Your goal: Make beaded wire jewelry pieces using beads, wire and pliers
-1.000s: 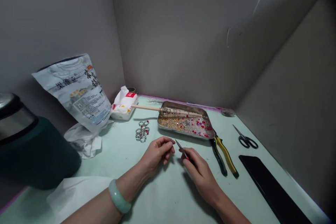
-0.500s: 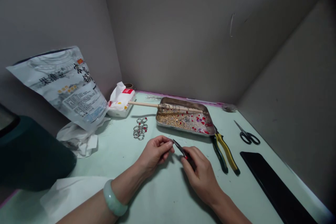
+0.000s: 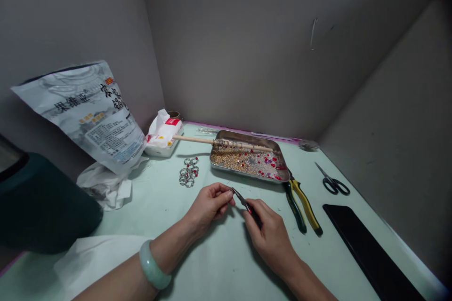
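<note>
Pliers (image 3: 243,201) with slim dark tips are gripped in the right hand (image 3: 271,236), pointing at the left hand (image 3: 213,206), whose thumb and finger pinch a tiny piece (image 3: 231,190) too small to identify. Beyond both hands lies a metal tray (image 3: 247,176) of beads (image 3: 229,162); wire rings (image 3: 189,172) rest beyond the left hand, slightly leftward.

The white pouch (image 3: 90,120) bears the black characters "果维亚", its smaller print unreadable.
</note>
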`<state>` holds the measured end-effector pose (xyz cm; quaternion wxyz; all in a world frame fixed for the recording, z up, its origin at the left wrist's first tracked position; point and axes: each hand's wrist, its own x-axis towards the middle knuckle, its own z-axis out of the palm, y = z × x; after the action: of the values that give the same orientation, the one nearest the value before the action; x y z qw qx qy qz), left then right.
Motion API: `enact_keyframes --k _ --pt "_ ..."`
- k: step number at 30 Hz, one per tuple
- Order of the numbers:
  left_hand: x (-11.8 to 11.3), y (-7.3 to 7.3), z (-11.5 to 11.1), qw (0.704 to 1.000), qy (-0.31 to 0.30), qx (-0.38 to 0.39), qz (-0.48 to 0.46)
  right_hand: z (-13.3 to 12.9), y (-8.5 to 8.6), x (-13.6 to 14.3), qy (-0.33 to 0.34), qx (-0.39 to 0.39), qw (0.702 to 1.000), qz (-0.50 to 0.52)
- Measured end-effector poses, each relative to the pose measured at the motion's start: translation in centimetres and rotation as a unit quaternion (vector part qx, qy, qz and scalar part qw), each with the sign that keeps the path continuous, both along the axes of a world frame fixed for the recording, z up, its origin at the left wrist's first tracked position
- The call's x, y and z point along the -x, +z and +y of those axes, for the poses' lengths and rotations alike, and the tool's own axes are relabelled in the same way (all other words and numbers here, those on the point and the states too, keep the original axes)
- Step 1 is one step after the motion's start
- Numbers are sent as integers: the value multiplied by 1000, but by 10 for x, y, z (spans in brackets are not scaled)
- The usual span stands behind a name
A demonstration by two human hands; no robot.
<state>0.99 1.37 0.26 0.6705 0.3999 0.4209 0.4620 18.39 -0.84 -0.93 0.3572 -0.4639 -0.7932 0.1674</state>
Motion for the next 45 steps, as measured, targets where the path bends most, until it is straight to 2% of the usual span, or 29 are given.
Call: enact_keyframes --k 12,19,30,33,36,45 --pt "-2 -2 0 1000 -16 -4 2 -3 4 2 -16 49 999 8" --pt "-3 2 0 1000 -10 0 27 -4 3 3 -17 55 998 4" --pt "-3 3 -1 999 -33 0 23 -6 4 4 -20 68 997 9" --pt "-2 5 -2 999 -39 16 -4 -7 7 6 -21 103 994 38" --pt "1 7 -3 998 -50 35 -35 -8 12 8 -12 169 982 85" --pt "7 5 -1 989 -83 43 -116 -6 15 8 20 334 918 215"
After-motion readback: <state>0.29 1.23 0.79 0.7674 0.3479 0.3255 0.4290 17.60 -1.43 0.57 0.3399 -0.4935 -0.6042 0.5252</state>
